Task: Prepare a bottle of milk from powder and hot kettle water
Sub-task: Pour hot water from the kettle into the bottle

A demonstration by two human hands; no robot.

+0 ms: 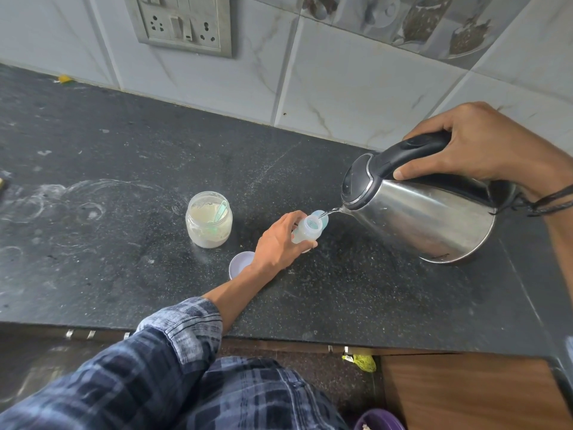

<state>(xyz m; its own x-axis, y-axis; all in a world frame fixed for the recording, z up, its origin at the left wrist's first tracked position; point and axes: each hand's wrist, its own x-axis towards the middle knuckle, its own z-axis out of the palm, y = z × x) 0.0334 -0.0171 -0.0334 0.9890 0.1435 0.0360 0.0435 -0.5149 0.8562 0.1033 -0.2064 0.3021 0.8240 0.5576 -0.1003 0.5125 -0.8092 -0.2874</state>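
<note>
Two hands share one job. The baby bottle (307,232) stands open-mouthed about midway between the counter's back and front edges. The left hand (280,243) grips its lower body, thumb and fingers curled round it. I judge that grip is there to stop so light a bottle from tipping or sliding under the falling water. A pale blue piece (324,219), perhaps its cap, shows just behind the neck; I cannot tell what it is.

A thin stream of water (330,211) runs from the spout into the bottle's mouth. The steel kettle (428,212) is held off the counter (124,150) and tilted spout-down, towards the right-hand end. The right hand (474,147) is clamped round its black handle with the thumb laid along the side. The gentle tilt probably suits the narrow neck and the hot water.

Left of the bottle, near but apart, stands a clear jar (209,220) of pale powder with a green scoop (220,209) inside. Its white lid (240,264) lies towards the front edge, touching or partly under the left wrist.

The dark speckled stone is marked with dried white rings and smears towards its left end. A yellow scrap (65,78) lies at the back edge. Marbled wall tiles rise behind, carrying a switch-and-socket plate (183,23). A checked sleeve (173,336) crosses the front edge.
</note>
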